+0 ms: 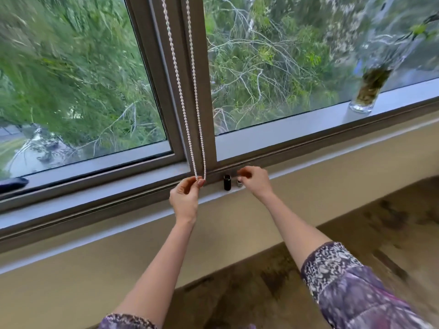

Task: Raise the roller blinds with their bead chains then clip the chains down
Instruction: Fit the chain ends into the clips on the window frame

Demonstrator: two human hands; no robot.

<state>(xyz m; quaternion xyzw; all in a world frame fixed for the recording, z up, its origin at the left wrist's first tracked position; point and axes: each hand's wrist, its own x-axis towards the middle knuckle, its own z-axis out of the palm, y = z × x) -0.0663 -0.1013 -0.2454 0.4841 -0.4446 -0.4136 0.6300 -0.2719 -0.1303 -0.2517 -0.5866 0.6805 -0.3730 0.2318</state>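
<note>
A white bead chain (187, 91) hangs as a double strand down the brown window mullion (166, 67). My left hand (186, 195) pinches the bottom loop of the chain just above the sill. My right hand (255, 180) hovers to the right with curled fingers, above a small silver piece (239, 183) and beside a black cylinder (227, 182) that stand on the sill. Whether the right hand touches the silver piece is unclear. No blind fabric shows in the window.
A white window sill (118, 205) runs across the view, with a beige wall below it and patterned carpet (356, 233) at the lower right. A glass vase (367, 91) stands on the sill at the far right. A dark object (11, 184) lies at the far left.
</note>
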